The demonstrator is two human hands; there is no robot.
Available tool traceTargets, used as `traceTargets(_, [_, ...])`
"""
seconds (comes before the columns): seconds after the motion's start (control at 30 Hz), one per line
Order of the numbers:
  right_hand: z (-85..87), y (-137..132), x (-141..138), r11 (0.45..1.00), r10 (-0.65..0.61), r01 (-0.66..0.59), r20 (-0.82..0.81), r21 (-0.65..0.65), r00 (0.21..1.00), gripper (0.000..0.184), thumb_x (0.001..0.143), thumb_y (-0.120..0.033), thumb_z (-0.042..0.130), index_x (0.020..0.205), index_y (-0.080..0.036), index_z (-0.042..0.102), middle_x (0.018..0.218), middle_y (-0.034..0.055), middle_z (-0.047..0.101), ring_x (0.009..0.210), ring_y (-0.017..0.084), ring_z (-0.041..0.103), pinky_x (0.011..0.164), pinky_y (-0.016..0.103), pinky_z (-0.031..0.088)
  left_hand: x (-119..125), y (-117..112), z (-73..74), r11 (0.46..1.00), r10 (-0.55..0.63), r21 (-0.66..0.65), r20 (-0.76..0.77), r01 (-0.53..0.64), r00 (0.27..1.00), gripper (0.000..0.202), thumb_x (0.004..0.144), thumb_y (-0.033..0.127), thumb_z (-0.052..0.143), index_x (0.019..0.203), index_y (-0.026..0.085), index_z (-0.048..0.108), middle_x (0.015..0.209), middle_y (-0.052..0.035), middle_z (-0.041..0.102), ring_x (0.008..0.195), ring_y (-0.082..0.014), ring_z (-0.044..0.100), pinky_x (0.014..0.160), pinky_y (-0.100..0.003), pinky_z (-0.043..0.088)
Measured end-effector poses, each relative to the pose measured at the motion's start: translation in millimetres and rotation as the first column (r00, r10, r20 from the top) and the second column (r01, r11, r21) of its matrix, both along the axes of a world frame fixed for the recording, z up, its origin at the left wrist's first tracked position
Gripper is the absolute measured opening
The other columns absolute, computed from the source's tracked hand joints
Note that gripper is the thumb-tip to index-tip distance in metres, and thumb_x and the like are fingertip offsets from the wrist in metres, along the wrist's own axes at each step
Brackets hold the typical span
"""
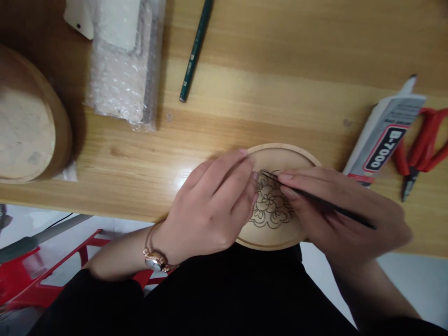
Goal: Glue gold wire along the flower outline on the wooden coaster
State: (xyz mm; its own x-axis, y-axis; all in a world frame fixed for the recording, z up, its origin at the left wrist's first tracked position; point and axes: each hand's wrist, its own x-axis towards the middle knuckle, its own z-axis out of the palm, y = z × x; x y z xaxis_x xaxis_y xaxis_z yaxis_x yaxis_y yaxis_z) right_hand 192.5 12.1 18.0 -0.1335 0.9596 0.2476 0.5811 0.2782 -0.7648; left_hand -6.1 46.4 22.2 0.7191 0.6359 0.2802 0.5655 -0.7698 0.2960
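A round wooden disc [280, 158] with a flower outline drawn on it lies at the near edge of the wooden table [266, 93]. My left hand [213, 205] rests on the disc's left side, fingers curled together at the drawing. My right hand [343, 210] covers the disc's right side and pinches thin black tweezers [315, 198], whose tip meets the flower near my left fingertips. Whether the left fingers hold anything is hidden.
A B-7000 glue tube [383, 133] and red-handled pliers [422, 144] lie at the right. A green pencil [194, 51] lies at the top centre, a bubble-wrapped package [122, 60] to its left, and a round wooden block [28, 121] at the far left. Red stool legs [42, 280] show below the table.
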Motion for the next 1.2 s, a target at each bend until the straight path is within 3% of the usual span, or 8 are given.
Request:
traceTargets(0.27, [4.0, 0.4, -3.0, 0.998, -0.056, 0.057, 0.04, -0.022, 0.998, 0.039, 0.076, -0.008, 0.07, 0.106, -0.034, 0.069, 0.095, -0.0056, 0.075, 0.083, 0.017, 0.07, 0.08, 0.034, 0.058, 0.5, 1.2, -0.1, 0.998, 0.046, -0.05, 0.005, -0.045, 0.999, 0.018, 0.089, 0.024, 0.059, 0.102, 0.012, 0.065, 0.11, -0.0081, 0.071, 0.11, -0.0267, 0.064, 0.091, -0.037, 0.06])
traceTargets(0.53, [3.8, -0.1, -3.8, 0.999, -0.048, 0.046, 0.1, 0.021, 0.994, 0.039, 0.074, -0.006, 0.071, 0.105, -0.031, 0.068, 0.094, -0.0052, 0.075, 0.083, 0.016, 0.07, 0.08, 0.031, 0.058, 0.0, 1.8, -0.4, 0.999, 0.028, -0.023, 0.017, -0.028, 0.999, 0.015, 0.087, 0.02, 0.061, 0.097, 0.01, 0.067, 0.108, -0.0082, 0.071, 0.109, -0.0278, 0.065, 0.091, -0.036, 0.057])
traceTargets(0.77, [2.3, 0.2, -6.3, 0.994, -0.072, 0.062, 0.108, 0.094, 0.992, 0.042, 0.069, -0.002, 0.074, 0.103, -0.027, 0.07, 0.091, -0.0044, 0.075, 0.078, 0.015, 0.07, 0.077, 0.03, 0.059, 1.3, 1.5, -0.9, 0.997, 0.069, -0.044, 0.03, -0.067, 0.997, 0.012, 0.084, 0.016, 0.063, 0.094, 0.013, 0.068, 0.106, -0.0044, 0.072, 0.109, -0.0226, 0.065, 0.089, -0.029, 0.057])
traceTargets(1.2, [1.6, 2.4, -5.2, 0.995, -0.049, 0.042, 0.082, 0.087, 0.995, 0.041, 0.07, -0.004, 0.074, 0.103, -0.027, 0.071, 0.092, -0.0041, 0.075, 0.08, 0.015, 0.07, 0.079, 0.03, 0.059, -1.3, 2.5, -2.9, 0.995, 0.082, -0.06, 0.054, -0.079, 0.995, 0.011, 0.087, 0.02, 0.063, 0.096, 0.016, 0.068, 0.105, -0.0033, 0.072, 0.109, -0.0205, 0.065, 0.095, -0.03, 0.056])
